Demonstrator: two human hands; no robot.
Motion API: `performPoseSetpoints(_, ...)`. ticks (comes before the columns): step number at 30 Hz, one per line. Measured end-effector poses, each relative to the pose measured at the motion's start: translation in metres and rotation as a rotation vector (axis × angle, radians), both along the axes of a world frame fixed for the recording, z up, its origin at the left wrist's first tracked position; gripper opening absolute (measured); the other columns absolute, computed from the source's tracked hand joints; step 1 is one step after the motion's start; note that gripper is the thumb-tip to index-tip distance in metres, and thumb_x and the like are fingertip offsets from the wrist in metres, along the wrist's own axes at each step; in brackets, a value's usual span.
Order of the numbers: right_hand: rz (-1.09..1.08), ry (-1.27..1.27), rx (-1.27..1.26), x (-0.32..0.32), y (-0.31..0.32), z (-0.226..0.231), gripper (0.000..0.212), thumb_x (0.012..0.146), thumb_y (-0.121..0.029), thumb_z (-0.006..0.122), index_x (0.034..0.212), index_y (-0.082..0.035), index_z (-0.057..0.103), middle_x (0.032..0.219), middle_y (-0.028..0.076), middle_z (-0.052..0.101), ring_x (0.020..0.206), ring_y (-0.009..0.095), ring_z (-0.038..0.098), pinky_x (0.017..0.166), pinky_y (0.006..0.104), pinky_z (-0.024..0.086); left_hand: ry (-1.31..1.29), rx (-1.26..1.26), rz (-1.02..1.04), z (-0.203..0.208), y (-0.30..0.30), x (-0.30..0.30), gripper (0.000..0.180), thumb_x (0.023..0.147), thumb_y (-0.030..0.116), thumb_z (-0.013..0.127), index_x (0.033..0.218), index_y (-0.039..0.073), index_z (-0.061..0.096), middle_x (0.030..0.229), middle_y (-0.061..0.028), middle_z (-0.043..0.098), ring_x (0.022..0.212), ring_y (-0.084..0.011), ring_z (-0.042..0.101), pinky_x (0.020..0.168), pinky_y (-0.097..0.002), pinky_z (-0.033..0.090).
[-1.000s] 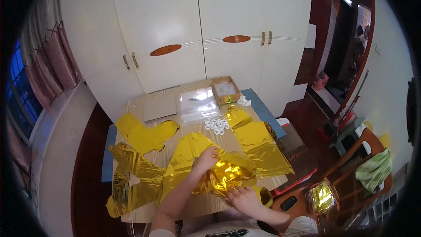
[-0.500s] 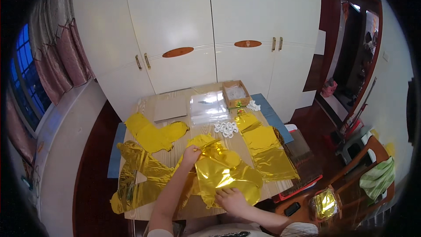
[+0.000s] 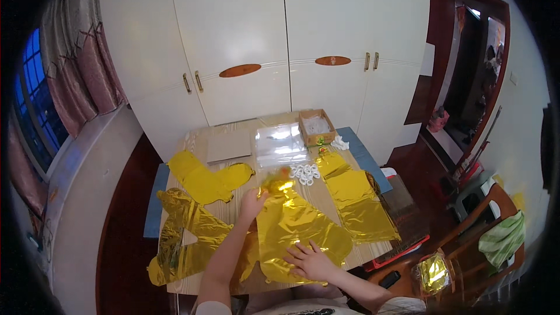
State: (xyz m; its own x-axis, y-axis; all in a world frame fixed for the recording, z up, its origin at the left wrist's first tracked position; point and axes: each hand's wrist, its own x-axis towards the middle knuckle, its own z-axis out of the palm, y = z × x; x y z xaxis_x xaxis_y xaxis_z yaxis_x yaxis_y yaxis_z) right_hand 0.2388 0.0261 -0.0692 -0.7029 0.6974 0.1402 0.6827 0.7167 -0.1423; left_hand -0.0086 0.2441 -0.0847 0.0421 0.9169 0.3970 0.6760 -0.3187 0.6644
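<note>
A flat, shiny gold foil balloon [image 3: 291, 224] lies in front of me at the table's near edge, its surface creased and reflecting light. My left hand [image 3: 253, 203] is closed on its upper left edge. My right hand [image 3: 310, 261] rests palm down with fingers spread on the lower part of the same foil. To the left lie a matte yellow foil balloon [image 3: 201, 179] and a shinier one [image 3: 195, 245] that overlaps the near left table edge. More flat gold foil pieces [image 3: 360, 201] are laid out on the right.
Beyond the foil, white rings [image 3: 304, 174] lie in a cluster. Clear plastic sheeting [image 3: 279, 144], a cardboard sheet [image 3: 228, 146], an open cardboard box [image 3: 317, 127] and a crumpled white piece [image 3: 339, 143] are farther back. At right, a wooden chair [image 3: 466, 274] holds a gold foil packet [image 3: 434, 273].
The foil's upper part, folded over before, now lies opened out away from me, its top blurred. My right hand has shifted slightly right and its fingers have spread.
</note>
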Motion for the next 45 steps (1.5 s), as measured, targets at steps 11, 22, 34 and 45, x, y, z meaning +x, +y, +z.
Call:
performPoseSetpoints(11, -0.051, -0.006, -0.019, 0.009, -0.006, 0.007, 0.05, 0.096, -0.048, 0.049, 0.139, -0.023, 0.05, 0.148, 0.005, 0.044, 0.137, 0.028, 0.039, 0.112, 0.0622, 0.023, 0.237, 0.138, 0.271, 0.007, -0.012, 0.009, 0.051, 0.081, 0.029, 0.072, 0.123, 0.005, 0.055, 0.126, -0.0174, 0.054, 0.119, -0.0376, 0.048, 0.1, -0.0473, 0.039)
performPoseSetpoints(22, -0.252, 0.191, -0.257, 0.01, 0.164, 0.011, 0.04, 0.095, -0.024, 0.05, 0.132, -0.009, 0.05, 0.133, 0.015, 0.055, 0.131, 0.033, 0.045, 0.11, 0.0558, 0.031, 0.643, -0.2, -0.187, 0.006, -0.079, 0.009, 0.071, 0.093, 0.061, 0.044, 0.148, 0.015, 0.038, 0.155, -0.0165, 0.029, 0.144, -0.0427, 0.02, 0.116, -0.0593, 0.015)
performPoseSetpoints(34, -0.271, 0.293, -0.195, 0.0, 0.203, -0.016, 0.042, 0.097, -0.03, 0.047, 0.133, -0.008, 0.05, 0.136, 0.014, 0.055, 0.134, 0.034, 0.042, 0.112, 0.0553, 0.028, 0.665, -0.183, -0.106, -0.001, -0.071, 0.006, 0.072, 0.091, 0.064, 0.045, 0.148, 0.02, 0.039, 0.155, -0.016, 0.03, 0.144, -0.0433, 0.021, 0.114, -0.0619, 0.014)
performPoseSetpoints(45, -0.213, 0.273, -0.229, 0.008, 0.211, -0.013, 0.045, 0.096, -0.031, 0.05, 0.134, -0.006, 0.051, 0.127, 0.017, 0.059, 0.122, 0.038, 0.05, 0.106, 0.0487, 0.035, 0.61, -0.199, -0.066, 0.0, -0.073, 0.021, 0.072, 0.09, 0.063, 0.046, 0.147, 0.02, 0.041, 0.154, -0.0194, 0.031, 0.144, -0.0433, 0.021, 0.114, -0.064, 0.011)
